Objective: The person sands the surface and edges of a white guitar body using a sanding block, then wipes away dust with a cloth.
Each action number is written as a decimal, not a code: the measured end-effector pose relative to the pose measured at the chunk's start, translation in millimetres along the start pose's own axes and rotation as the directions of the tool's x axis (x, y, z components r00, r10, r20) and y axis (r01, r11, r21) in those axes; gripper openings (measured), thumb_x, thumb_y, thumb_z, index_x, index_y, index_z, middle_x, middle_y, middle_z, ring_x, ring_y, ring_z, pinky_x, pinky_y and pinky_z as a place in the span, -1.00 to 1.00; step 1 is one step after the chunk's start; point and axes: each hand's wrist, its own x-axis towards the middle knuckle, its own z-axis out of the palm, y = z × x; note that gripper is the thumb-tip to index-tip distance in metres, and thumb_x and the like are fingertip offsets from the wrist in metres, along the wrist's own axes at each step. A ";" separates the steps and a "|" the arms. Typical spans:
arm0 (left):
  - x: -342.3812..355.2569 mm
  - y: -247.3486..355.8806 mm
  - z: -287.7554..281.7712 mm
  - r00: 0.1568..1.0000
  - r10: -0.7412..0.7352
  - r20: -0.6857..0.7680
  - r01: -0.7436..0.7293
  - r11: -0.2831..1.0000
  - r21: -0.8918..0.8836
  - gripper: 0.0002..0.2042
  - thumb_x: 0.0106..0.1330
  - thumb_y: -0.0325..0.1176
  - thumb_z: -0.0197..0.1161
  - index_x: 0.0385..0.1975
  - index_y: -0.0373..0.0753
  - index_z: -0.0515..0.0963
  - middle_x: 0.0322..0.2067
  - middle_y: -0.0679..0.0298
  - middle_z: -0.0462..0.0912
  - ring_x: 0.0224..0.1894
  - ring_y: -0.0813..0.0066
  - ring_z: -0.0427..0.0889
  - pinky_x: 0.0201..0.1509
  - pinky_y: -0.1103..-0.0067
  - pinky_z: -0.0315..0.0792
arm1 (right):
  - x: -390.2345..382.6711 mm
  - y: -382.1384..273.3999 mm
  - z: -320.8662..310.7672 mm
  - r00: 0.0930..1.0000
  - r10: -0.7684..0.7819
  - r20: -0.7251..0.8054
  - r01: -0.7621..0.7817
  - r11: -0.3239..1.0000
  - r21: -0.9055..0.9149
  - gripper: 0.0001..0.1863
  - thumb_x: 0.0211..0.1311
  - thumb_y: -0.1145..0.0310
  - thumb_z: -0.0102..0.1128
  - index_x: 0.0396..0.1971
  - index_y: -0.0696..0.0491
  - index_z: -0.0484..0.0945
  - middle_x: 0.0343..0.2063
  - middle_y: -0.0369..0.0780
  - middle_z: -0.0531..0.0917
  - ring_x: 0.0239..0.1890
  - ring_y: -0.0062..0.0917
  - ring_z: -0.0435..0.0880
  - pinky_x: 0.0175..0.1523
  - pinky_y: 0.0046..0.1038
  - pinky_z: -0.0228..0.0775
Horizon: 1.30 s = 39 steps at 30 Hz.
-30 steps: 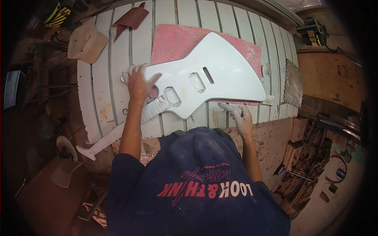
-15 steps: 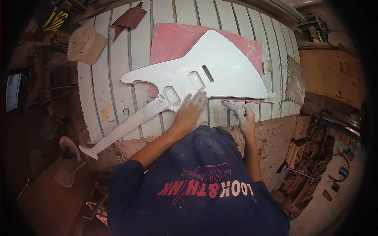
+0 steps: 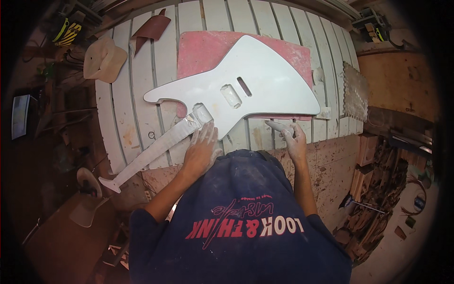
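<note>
There's the white guitar (image 3: 267, 87), face up across the slatted surface (image 3: 165, 59), partly over a pink pad (image 3: 198, 49), its pale neck (image 3: 153, 147) angling down to the left. The two hands are well apart: the left hand (image 3: 202, 149), fingers stretched out and nearly straight, lies at the guitar's near edge, right beside the neck joint. Over on the other side, the right hand (image 3: 295, 142) is half curled just below the body's edge; whether those dusty fingers pinch anything, I can't tell. A tan cap (image 3: 105, 60) and a curled brown sheet (image 3: 151, 32) sit far left.
</note>
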 end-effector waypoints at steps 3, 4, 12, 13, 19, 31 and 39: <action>19.9 9.4 4.9 0.997 0.006 -0.080 -0.003 0.999 0.042 -0.21 0.42 0.01 0.21 0.51 -0.34 0.13 0.55 -0.01 0.05 0.60 0.06 -0.01 0.62 0.09 -0.08 | 1.7 -3.1 1.0 1.000 -0.012 0.006 0.012 1.000 0.005 -0.80 0.41 0.47 0.18 -0.05 0.21 0.55 -0.29 -0.23 0.69 -0.29 -0.62 0.67 -0.19 -0.54 0.48; 29.8 12.2 6.3 0.991 0.033 -0.130 -0.027 0.999 0.046 -0.20 0.40 0.03 0.22 0.51 -0.32 0.14 0.55 0.02 0.06 0.60 0.07 -0.01 0.62 0.06 -0.08 | 2.1 -3.9 1.2 1.000 -0.018 -0.001 0.018 1.000 0.008 -0.80 0.41 0.47 0.18 -0.05 0.21 0.55 -0.29 -0.23 0.69 -0.29 -0.62 0.67 -0.19 -0.54 0.48; 111.2 48.7 10.6 0.963 0.129 -0.235 -0.119 0.991 0.056 -0.13 0.31 0.14 0.29 0.53 -0.16 0.15 0.56 0.09 0.07 0.60 0.05 -0.04 0.61 -0.02 -0.11 | -0.2 5.9 -0.3 0.998 -0.057 -0.024 0.056 0.998 -0.038 -0.82 0.40 0.48 0.18 -0.06 0.18 0.53 -0.34 -0.26 0.68 -0.32 -0.65 0.64 -0.22 -0.56 0.44; 114.9 51.6 11.2 0.958 0.143 -0.248 -0.131 0.989 0.062 -0.14 0.31 0.14 0.29 0.54 -0.10 0.15 0.56 0.10 0.06 0.60 0.03 -0.05 0.60 -0.04 -0.11 | -1.3 8.1 -0.7 0.998 -0.053 -0.037 0.052 0.998 -0.032 -0.82 0.40 0.48 0.18 -0.06 0.18 0.53 -0.34 -0.26 0.68 -0.32 -0.65 0.64 -0.22 -0.56 0.44; 87.3 38.4 2.9 0.976 0.163 -0.142 -0.147 0.982 0.115 -0.14 0.26 0.15 0.33 0.54 0.02 0.17 0.57 0.12 0.01 0.60 0.01 -0.07 0.58 -0.08 -0.11 | -11.4 3.4 -5.7 0.997 0.013 -0.077 -0.011 1.000 0.021 -0.83 0.39 0.47 0.18 -0.09 0.16 0.55 -0.33 -0.26 0.67 -0.32 -0.67 0.61 -0.21 -0.55 0.43; 57.8 38.5 -11.2 0.999 -0.050 -0.012 0.007 0.374 -0.928 -0.71 0.50 -0.34 0.24 0.10 -0.36 0.53 -0.02 0.14 0.67 0.03 0.48 0.65 0.17 0.58 0.48 | -25.7 -48.5 31.4 0.953 -0.103 0.286 -0.012 0.927 0.374 -0.80 0.35 0.37 0.28 -0.16 0.18 0.62 -0.33 -0.26 0.67 -0.30 -0.67 0.62 -0.18 -0.56 0.49; 53.3 56.8 -3.8 0.981 -0.163 -0.107 -0.052 0.307 -0.950 -0.53 0.50 -0.10 0.28 0.13 -0.38 0.44 -0.05 0.15 0.61 -0.09 0.50 0.64 0.08 0.51 0.56 | -38.7 -63.1 44.9 0.815 -0.035 0.579 -0.434 0.625 0.649 -0.81 0.45 0.32 0.23 -0.08 0.10 0.59 -0.29 -0.31 0.70 -0.35 -0.77 0.63 -0.31 -0.71 0.43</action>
